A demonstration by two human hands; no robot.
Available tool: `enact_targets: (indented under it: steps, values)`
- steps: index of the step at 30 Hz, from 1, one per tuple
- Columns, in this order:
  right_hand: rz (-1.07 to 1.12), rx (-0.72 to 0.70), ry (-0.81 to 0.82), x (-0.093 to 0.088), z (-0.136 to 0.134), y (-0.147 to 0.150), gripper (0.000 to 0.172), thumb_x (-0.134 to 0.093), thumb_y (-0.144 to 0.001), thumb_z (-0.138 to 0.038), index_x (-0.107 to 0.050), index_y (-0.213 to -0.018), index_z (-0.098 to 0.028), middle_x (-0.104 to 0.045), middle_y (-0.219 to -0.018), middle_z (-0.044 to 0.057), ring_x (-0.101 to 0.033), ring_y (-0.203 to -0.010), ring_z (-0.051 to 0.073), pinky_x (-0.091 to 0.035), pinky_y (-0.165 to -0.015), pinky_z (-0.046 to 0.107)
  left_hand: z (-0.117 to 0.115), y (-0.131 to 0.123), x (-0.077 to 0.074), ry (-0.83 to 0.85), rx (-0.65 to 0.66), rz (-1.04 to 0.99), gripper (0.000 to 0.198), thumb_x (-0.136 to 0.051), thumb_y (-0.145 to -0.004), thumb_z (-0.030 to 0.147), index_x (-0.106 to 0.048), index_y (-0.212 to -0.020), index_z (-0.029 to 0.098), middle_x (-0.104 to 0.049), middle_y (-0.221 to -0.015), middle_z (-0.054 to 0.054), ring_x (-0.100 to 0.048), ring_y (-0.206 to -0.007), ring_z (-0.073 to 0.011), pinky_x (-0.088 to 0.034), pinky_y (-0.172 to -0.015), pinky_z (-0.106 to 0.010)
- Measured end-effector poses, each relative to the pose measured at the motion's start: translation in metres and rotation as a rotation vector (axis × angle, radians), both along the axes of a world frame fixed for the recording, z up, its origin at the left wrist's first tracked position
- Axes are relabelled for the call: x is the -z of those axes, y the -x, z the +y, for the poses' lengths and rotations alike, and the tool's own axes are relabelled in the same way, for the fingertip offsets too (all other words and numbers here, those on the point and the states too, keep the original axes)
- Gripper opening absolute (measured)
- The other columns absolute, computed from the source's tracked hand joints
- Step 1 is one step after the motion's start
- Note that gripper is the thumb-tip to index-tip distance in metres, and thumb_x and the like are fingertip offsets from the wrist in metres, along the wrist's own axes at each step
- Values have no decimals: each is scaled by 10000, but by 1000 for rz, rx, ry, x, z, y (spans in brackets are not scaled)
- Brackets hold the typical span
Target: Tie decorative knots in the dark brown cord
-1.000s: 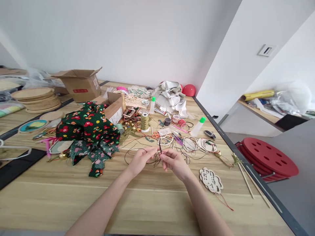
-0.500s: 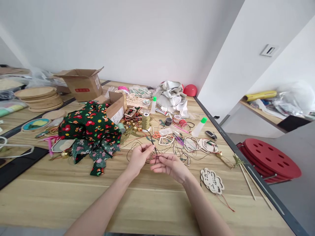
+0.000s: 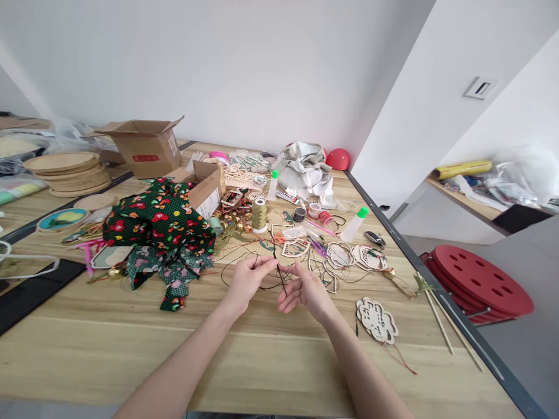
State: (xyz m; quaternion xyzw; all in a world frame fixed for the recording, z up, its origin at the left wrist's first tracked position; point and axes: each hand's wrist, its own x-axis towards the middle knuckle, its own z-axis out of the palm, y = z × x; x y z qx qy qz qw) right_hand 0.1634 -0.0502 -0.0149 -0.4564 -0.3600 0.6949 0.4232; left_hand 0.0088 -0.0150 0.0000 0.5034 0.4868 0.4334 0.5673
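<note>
My left hand [image 3: 247,281] and my right hand [image 3: 305,289] meet over the middle of the wooden table [image 3: 131,349]. Both pinch a thin black cord [image 3: 276,269] between thumb and fingers. The cord's short end sticks up between the hands, and its long loop [image 3: 227,273] trails on the table to the left. Wooden cut-out ornaments [image 3: 345,256] lie just beyond my right hand, and another one [image 3: 377,320] lies to its right.
A dark green floral cloth [image 3: 159,230] is heaped at left, by cardboard boxes [image 3: 144,148] and stacked wooden hoops [image 3: 67,171]. A gold thread spool [image 3: 259,214], glue bottles [image 3: 354,225], scissors and small parts crowd the middle. Wooden sticks [image 3: 441,326] lie near the right edge.
My right hand moved down and away from the left half a second ago, then came back up to it and pinched the cord again. The cord's end shifted between the hands.
</note>
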Motion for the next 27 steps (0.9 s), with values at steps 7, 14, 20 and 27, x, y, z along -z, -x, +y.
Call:
enact_targets:
  steps: [7,14,20,27]
  values:
    - [-390,467,-170,-4,8,-33,516,-573,-782,-568,-592,-1129,-186,-674,-984,130,-606,-393,152,-383,-255,215,6,5,2,-22,-63,1,379,-720,-621,471,-686,-762,120,-387,-475,68,-243,-408,-46,-197,-397,-194]
    - [-625,388,-309,-6,4,-26,423,-643,-757,-473,-659,-1074,-193,-684,-934,95,-537,-336,98,-403,-294,223,6,4,4,-75,-49,69,343,-695,-653,445,-706,-792,132,-419,-467,60,-303,-417,-67,-233,-421,-199]
    - [-369,145,-316,-7,-3,-3,494,-693,-711,-429,-609,-1130,-182,-667,-1028,109,-581,-379,107,-382,-260,188,4,2,3,-134,63,122,324,-660,-699,448,-697,-765,133,-521,-519,27,-412,-483,-98,-309,-472,-207]
    - [-26,188,-163,-4,1,5,355,-768,-626,-428,-598,-713,-129,-670,-654,51,-645,-503,158,-548,-471,246,9,6,12,-379,34,347,337,-488,-844,440,-678,-905,169,-673,-852,-57,-580,-787,-196,-437,-730,-285]
